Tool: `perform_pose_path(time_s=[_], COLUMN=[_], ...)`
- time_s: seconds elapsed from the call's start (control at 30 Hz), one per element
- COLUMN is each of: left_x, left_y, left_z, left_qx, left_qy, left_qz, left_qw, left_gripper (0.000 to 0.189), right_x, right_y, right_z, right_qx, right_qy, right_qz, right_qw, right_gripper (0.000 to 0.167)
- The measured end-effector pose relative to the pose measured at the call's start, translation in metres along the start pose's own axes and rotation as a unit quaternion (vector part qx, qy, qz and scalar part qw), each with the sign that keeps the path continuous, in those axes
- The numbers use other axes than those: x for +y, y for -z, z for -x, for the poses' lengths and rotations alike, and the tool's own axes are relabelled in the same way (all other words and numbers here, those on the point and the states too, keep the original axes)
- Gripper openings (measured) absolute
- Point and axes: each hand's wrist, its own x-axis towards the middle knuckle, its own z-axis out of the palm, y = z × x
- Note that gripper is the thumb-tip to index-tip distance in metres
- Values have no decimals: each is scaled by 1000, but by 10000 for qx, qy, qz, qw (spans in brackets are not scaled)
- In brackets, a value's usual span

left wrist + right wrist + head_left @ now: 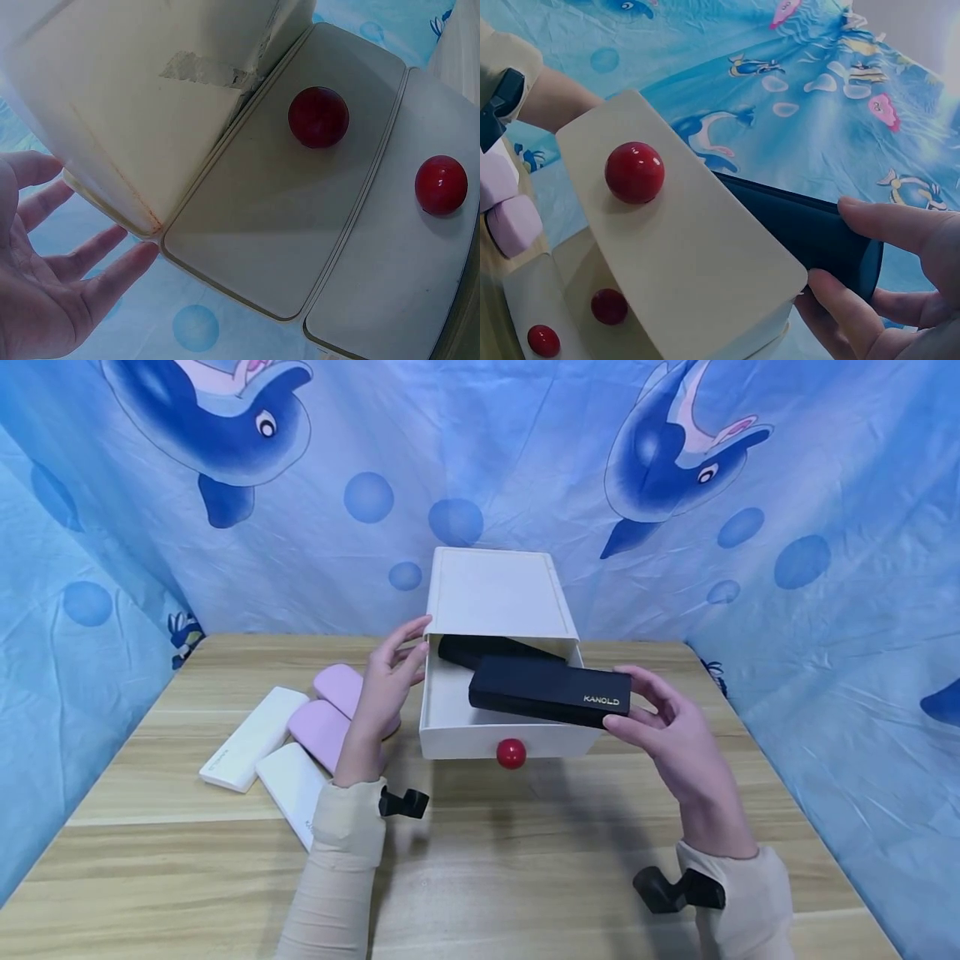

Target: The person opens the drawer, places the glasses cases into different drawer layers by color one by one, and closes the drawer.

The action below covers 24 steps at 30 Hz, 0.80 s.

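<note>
My right hand (667,727) pinches the right end of a black glasses case (543,689) lettered KANOLD, thumb on the near side. The case slants over the pulled-out top drawer (457,742) of a white drawer unit (495,593). Inside the drawer, partly under the unit's top, lies a second black case (459,649). My left hand (390,672) is at the unit's left side, fingertips right at its edge; in the left wrist view its fingers (112,281) are spread and hold nothing. A red knob (511,753) sits on the drawer front.
Left on the wooden table (150,843) lie two white cases (255,739) and lilac rounded cases (318,731), partly behind my left forearm. Two lower drawers (390,217) with red knobs show below the top one. A blue dolphin-print curtain (495,460) surrounds the table.
</note>
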Motion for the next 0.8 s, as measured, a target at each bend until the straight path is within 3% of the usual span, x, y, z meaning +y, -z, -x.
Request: perform_pose_path(time_s=[0.33,0.6,0.8], left_x=[0,1,1], left_y=[0,-1,-1], left_z=[0,1,0], left_qx=[14,24,32], left_qy=[-38,-48,-33], left_qz=[-26,-20,-14], left_qw=[10000,10000,10000], left_gripper=[43,43,43], right_x=[-5,-11,-10], right_y=[0,-12,-16], right_z=[-8,-10,-10], right_qx=[-238,228,392], right_qy=[-153,-386,-342], right_qz=[519,1683,2022], right_qw=[9983,9847,9780], right_gripper=[50,57,61])
